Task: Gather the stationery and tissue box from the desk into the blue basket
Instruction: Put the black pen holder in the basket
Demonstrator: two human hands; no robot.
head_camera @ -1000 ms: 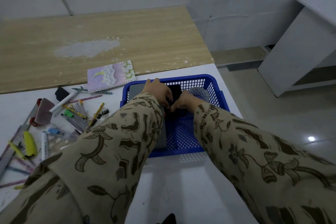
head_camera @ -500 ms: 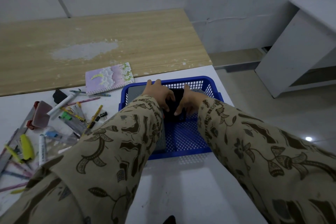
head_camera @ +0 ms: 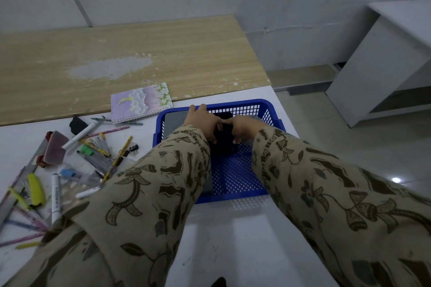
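Mid-frame, in the basket, a dark item is clasped by left grip and right grip. Pens and notebook are not yet gathered.

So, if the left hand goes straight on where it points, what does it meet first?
Probably the far rim of the blue basket; fingertips of the left hand seem already at it. Depth is unclear.

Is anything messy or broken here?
Yes. The wooden desk has a grey worn patch where its surface looks scraped off. Pens and markers lie scattered every which way, left of the blue basket.
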